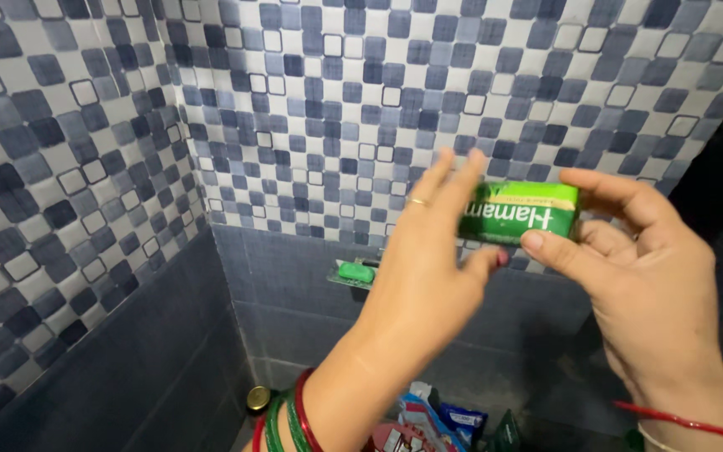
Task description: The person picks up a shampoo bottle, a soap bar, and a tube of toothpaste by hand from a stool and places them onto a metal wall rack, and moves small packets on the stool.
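Observation:
A green rectangular soap box (pixel 519 212) is held up in front of the tiled wall. My right hand (pixel 638 276) grips it at its right end between thumb and fingers. My left hand (pixel 430 268) is raised at the box's left end with fingers spread, its fingertips at or just in front of the box; it wears a ring and green and red bangles. It is blurred, so I cannot tell if it touches the box.
A green soap bar lies in a small wall-mounted dish (pixel 355 273) behind my left hand. Blue, white and grey mosaic tiles (pixel 311 109) cover the corner walls. Below stand several packets (pixel 428 423) and a bottle with a gold cap (pixel 258 398).

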